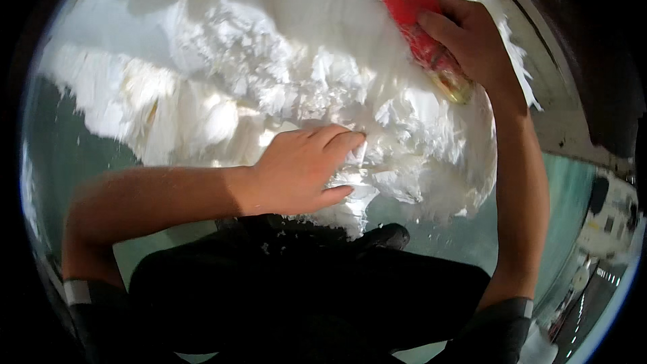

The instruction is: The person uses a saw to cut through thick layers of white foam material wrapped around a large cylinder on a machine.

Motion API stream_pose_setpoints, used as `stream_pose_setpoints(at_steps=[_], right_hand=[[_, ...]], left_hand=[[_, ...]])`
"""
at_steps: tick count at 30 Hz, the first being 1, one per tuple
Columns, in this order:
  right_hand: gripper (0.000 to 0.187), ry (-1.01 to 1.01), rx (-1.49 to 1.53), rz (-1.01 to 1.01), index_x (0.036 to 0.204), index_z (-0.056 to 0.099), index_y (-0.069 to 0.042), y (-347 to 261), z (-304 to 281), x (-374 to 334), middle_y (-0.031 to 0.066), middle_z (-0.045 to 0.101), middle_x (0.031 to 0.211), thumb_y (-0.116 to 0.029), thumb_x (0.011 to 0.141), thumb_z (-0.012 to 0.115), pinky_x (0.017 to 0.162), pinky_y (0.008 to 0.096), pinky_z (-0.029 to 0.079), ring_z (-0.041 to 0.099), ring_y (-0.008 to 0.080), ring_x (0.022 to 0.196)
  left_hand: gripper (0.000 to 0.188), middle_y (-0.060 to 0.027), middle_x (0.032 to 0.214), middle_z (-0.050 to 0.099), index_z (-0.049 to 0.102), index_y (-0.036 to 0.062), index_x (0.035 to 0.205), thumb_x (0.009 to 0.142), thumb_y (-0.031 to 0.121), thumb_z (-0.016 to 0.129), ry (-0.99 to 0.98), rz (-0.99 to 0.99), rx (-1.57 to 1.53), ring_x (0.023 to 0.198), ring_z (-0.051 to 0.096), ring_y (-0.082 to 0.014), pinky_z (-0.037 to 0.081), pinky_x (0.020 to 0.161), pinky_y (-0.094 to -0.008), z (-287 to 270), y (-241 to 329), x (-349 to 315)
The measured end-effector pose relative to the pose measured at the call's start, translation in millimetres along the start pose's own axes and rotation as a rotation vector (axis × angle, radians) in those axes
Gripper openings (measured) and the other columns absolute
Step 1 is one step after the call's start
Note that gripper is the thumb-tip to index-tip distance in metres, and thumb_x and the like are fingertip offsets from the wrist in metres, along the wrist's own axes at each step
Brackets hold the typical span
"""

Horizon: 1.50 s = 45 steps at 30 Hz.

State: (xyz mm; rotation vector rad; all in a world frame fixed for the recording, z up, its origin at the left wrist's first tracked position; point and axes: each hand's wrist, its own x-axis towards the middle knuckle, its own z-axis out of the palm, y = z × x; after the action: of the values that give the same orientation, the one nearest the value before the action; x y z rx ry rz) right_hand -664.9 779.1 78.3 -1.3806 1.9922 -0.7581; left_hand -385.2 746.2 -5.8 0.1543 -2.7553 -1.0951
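Observation:
A large mound of white, fluffy, fibrous material [290, 74] fills the space in front of me, with ragged flakes and tufts along its near side. My left hand [296, 170] rests on its near edge, thumb and fingers apart, with white tufts showing between them. At the far right, my right hand [472, 37] is wrapped round a red hand tool [412, 10]. The tool has a black front end and a clear, yellowish rear end that looks wrapped in film. It lies against the top of the mound, its black end pointing away and cut off by the picture's edge.
Beneath the mound is a greenish floor [431, 229] with small white bits scattered on it. My dark-clothed legs [303, 283] and a dark shoe [389, 237] are close to the mound's near edge. Pale equipment [610, 219] stands at the far right.

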Motion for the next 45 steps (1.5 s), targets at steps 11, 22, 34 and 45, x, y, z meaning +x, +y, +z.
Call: stream_pose_setpoints(at_steps=[11,22,34,45], right_hand=[[0.037,0.026,0.087,-0.209,0.109,0.068,0.0,14.6,1.2,-7.2,0.007,0.071,0.081,-0.033,0.093,0.062,0.062,0.0257,0.052,0.066,0.0113,0.066],[0.048,0.117,-0.269,-0.134,0.116,0.065,0.001,24.5,-13.2,-6.5,0.0064,0.065,0.098,-0.042,0.094,0.058,0.081,0.0306,0.045,0.059,0.0159,0.086],[0.021,0.073,0.322,-0.147,0.097,0.062,-0.003,18.8,11.5,-9.4,-0.0027,0.055,0.076,-0.023,0.098,0.056,0.058,0.0226,0.039,0.049,0.0056,0.065],[0.018,-0.051,0.252,-0.117,0.09,0.062,-0.001,-13.0,10.8,-8.7,-0.0036,0.055,0.075,-0.015,0.095,0.053,0.063,0.025,0.039,0.046,0.006,0.068]], left_hand=[[0.011,-0.0049,0.073,0.062,0.059,0.0107,0.081,0.076,0.017,0.066,0.498,-0.224,-0.013,0.063,0.06,-0.0251,0.045,0.062,-0.037,59.5,15.3,14.3],[0.029,-0.0137,0.103,0.056,0.055,0.005,0.1,0.087,0.029,0.063,1.075,-0.472,0.038,0.095,0.052,-0.0253,0.039,0.079,-0.0416,131.1,50.6,42.2],[0.041,-0.0163,0.106,0.051,0.055,0.0002,0.105,0.078,0.027,0.069,1.107,-0.379,0.031,0.094,0.048,-0.0322,0.041,0.083,-0.0461,160.1,56.8,33.9],[0.045,-0.0125,0.107,0.052,0.057,0.0003,0.101,0.064,0.018,0.076,1.0,-0.543,-0.045,0.1,0.053,-0.034,0.041,0.087,-0.0454,101.7,62.3,21.4]])
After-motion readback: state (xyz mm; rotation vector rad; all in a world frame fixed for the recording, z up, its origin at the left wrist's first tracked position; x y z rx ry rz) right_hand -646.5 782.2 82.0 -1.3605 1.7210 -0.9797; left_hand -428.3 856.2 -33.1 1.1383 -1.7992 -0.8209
